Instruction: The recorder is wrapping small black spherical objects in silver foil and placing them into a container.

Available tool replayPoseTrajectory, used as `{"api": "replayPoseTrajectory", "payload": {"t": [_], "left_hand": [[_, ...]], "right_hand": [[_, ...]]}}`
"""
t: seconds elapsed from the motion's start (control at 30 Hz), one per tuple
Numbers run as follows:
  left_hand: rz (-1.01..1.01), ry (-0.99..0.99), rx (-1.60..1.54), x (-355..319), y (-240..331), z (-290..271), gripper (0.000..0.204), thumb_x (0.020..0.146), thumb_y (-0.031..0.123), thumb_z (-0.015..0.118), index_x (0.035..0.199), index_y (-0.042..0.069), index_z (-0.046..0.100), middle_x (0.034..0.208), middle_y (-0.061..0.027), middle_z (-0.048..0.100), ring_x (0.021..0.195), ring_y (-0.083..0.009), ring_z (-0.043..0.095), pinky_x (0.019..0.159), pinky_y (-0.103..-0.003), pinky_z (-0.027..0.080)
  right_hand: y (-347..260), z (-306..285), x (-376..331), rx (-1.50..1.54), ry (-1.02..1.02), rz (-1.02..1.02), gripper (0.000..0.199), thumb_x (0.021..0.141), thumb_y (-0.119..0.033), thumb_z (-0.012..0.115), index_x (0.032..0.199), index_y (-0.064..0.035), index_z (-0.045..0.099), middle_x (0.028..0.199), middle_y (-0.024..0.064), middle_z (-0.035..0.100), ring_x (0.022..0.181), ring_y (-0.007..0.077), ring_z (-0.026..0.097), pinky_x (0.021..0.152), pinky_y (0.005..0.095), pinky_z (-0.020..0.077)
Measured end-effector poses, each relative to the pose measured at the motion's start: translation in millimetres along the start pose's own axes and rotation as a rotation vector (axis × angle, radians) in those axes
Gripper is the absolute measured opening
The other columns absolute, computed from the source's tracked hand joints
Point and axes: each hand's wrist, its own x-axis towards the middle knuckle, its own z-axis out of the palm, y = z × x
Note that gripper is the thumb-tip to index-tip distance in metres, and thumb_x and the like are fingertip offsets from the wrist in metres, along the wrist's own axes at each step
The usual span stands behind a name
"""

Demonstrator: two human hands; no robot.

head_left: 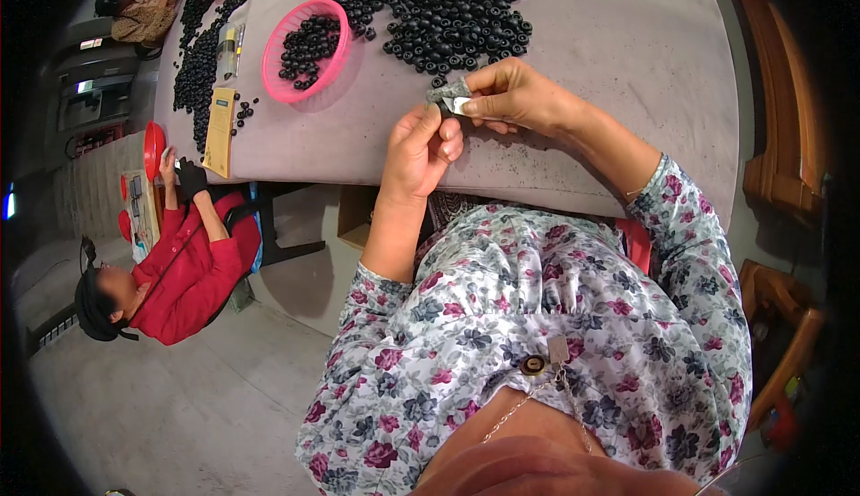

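Observation:
Over the near part of the table, my two hands meet in front of a pile of black beads. My left hand is closed, pinching a small black bead between thumb and fingers, mostly covered. My right hand grips a small white blade-like tool under its thumb, the tip against or very near the bead. A grey cloth wrap covers the end of my right index finger. Dark specks lie on the tabletop below my right hand.
A pink plastic basket with black beads stands left of the pile. Further left are a tan box, a small clear packet and more beads. A person in red works at the table's left edge; another sits beyond. Wooden furniture stands at right.

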Motion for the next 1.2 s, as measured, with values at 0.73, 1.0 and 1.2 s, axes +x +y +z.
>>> {"api": "replayPoseTrajectory", "payload": {"t": [0.73, 1.0, 1.2], "left_hand": [[-0.045, 0.030, 0.008, -1.2, 7.3, 5.4, 0.024, 0.101, 0.028, 0.053, 0.091, 0.006, 0.055, 0.074, 0.0003, 0.050, 0.060, -0.0090, 0.044, 0.055, -0.024, 0.036], [0.116, 0.142, -0.321, 35.9, 104.4, -51.8, 0.042, 0.100, 0.046, 0.048, 0.082, 0.009, 0.052, 0.069, 0.0003, 0.051, 0.059, -0.0100, 0.048, 0.054, -0.025, 0.040], [0.142, 0.285, -0.115, 32.8, 92.0, -32.4, 0.047, 0.099, 0.052, 0.048, 0.091, 0.007, 0.059, 0.074, -0.0046, 0.061, 0.061, -0.0145, 0.054, 0.054, -0.028, 0.044]], "right_hand": [[-0.8, -1.9, 0.9, -0.009, -0.042, -0.022, 0.013, 0.091, -0.014, 0.066, 0.097, -0.0032, 0.065, 0.071, -0.0007, 0.060, 0.054, 0.0051, 0.052, 0.046, 0.0192, 0.0378], [3.7, -6.4, 4.4, 0.110, 0.001, 0.010, 0.013, 0.094, -0.012, 0.063, 0.102, -0.0020, 0.064, 0.075, 0.0022, 0.061, 0.055, 0.0052, 0.054, 0.047, 0.0190, 0.0431], [0.0, -2.5, 3.6, 0.100, 0.009, 0.006, 0.013, 0.094, -0.012, 0.063, 0.101, -0.0016, 0.064, 0.075, 0.0021, 0.061, 0.054, 0.0050, 0.053, 0.047, 0.0192, 0.0426]]}}
